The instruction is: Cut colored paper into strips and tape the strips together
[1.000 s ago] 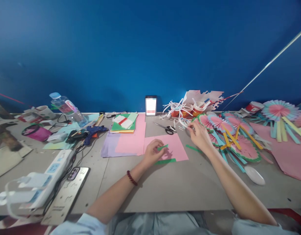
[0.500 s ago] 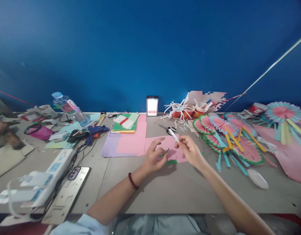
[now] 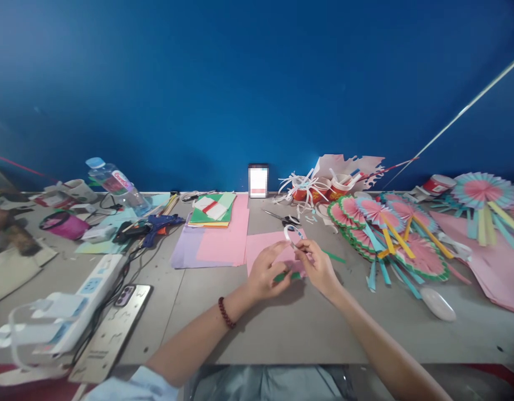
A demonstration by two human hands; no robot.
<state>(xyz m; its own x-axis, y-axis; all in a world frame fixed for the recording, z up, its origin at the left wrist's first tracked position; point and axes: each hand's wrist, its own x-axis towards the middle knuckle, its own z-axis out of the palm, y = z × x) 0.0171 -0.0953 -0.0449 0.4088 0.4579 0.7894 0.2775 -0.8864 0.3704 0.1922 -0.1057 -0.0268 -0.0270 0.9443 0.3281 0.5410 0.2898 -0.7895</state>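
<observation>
Right hand [image 3: 317, 266] pinches a white ring [image 3: 287, 234] by its near edge, left hand [image 3: 265, 273] a green strip [image 3: 280, 277]; I judge the ring light, stiff, best rim-held.

Matt paper sheet [image 3: 260, 240]; smooth, glossy plastic bottle [image 3: 122, 185]

Wall: flat blue, filling the upper half of view; tone darkens toward upper right [image 3: 198, 83]. Pale diagonal line [image 3: 483, 94] crosses it at right; thin red line [image 3: 18, 166] low at left. Table: grey, against wall; seam [image 3: 173, 305] left of centre. Lighting: soft, uneven, brighter patch low on wall.
</observation>
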